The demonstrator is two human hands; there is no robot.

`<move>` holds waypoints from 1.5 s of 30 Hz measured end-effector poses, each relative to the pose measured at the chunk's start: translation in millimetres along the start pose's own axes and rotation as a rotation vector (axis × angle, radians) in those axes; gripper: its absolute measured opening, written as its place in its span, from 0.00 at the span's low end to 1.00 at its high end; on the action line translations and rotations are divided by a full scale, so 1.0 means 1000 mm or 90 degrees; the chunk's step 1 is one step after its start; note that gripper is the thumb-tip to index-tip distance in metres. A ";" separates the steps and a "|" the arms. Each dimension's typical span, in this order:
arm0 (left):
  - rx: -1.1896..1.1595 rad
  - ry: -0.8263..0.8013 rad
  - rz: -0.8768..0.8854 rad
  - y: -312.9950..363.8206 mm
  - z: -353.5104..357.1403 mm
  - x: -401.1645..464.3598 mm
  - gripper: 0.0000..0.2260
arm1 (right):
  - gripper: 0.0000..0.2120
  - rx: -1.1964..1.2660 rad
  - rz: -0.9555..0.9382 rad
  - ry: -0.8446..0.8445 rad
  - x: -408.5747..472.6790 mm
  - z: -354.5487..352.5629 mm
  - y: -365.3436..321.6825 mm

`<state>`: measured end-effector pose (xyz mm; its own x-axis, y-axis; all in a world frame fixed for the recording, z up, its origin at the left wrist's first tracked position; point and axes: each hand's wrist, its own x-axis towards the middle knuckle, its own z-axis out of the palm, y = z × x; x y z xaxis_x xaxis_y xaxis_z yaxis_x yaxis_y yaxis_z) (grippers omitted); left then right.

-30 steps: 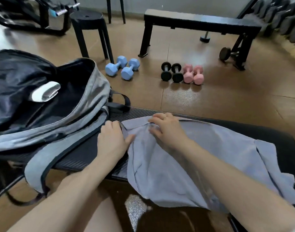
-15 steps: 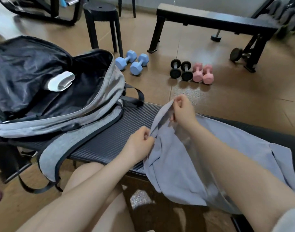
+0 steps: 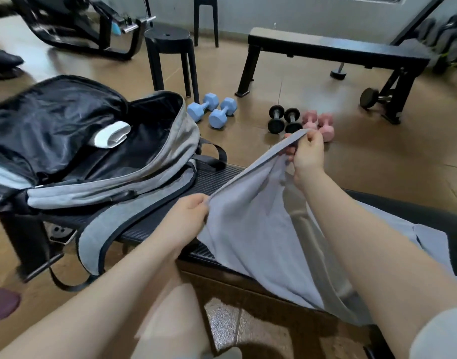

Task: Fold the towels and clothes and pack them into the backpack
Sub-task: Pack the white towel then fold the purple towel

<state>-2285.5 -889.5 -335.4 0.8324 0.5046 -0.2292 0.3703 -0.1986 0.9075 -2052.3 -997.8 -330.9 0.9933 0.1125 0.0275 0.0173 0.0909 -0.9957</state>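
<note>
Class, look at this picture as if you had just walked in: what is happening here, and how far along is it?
A person sits at a black bench in a gym, handling a pale blue-grey garment. The left hand and the right hand each pinch its edge, stretched taut between them and lifted; the rest trails over the bench. It is not yet folded. The grey backpack lies open beside it with a white rolled item inside.

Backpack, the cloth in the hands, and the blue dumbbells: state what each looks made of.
Backpack: grey woven fabric shell, matte; black lining with creased sheen, probably nylon.
Cloth: thin, soft, pale lavender-grey textile, matte; it drapes and stretches taut between the left hand and right hand. Fibre unclear.
Blue dumbbells: smooth, slightly satin coating, likely vinyl or neoprene; core hidden.
</note>
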 end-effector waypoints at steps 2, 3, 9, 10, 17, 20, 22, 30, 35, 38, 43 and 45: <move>-0.047 0.012 -0.025 0.005 -0.016 0.002 0.12 | 0.07 -0.023 0.000 -0.027 0.008 0.014 0.007; -0.013 0.023 -0.030 0.003 -0.024 0.007 0.12 | 0.07 -0.031 0.006 -0.058 0.009 0.022 0.014; 0.557 0.026 -0.095 -0.035 -0.042 0.020 0.15 | 0.17 -0.273 -0.015 -0.442 -0.030 0.019 0.051; 0.581 0.048 -0.065 -0.036 -0.033 0.018 0.17 | 0.17 -0.260 0.006 -0.428 -0.034 0.011 0.052; 0.433 -0.092 0.369 0.009 0.092 0.028 0.08 | 0.10 -0.382 0.005 -0.251 -0.055 -0.107 0.031; 0.399 -0.183 0.449 0.024 0.161 0.031 0.08 | 0.09 -0.577 -0.055 -0.138 -0.058 -0.176 0.021; 0.382 -0.216 0.473 0.033 0.203 0.032 0.09 | 0.09 -0.681 -0.052 -0.024 -0.057 -0.223 0.022; 0.538 -0.295 0.477 0.049 0.303 0.053 0.23 | 0.11 -0.850 0.039 -0.024 -0.047 -0.311 0.029; 0.635 -0.250 0.386 0.051 0.321 0.074 0.27 | 0.10 -0.807 -0.032 0.032 0.001 -0.326 0.012; 0.629 -0.203 0.360 0.054 0.325 0.087 0.29 | 0.10 -0.644 -0.007 0.171 0.032 -0.342 -0.004; 0.624 -0.182 0.360 0.059 0.327 0.098 0.30 | 0.19 -0.565 0.145 0.080 0.036 -0.350 0.003; 0.580 -0.183 0.391 0.060 0.323 0.094 0.33 | 0.19 -0.574 0.162 0.086 0.015 -0.354 0.006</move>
<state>-2051.8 -1125.0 -415.9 0.9969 -0.0772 -0.0133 -0.0687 -0.9425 0.3272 -1996.6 -1346.1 -368.0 0.9833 -0.0969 -0.1538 -0.1756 -0.7255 -0.6654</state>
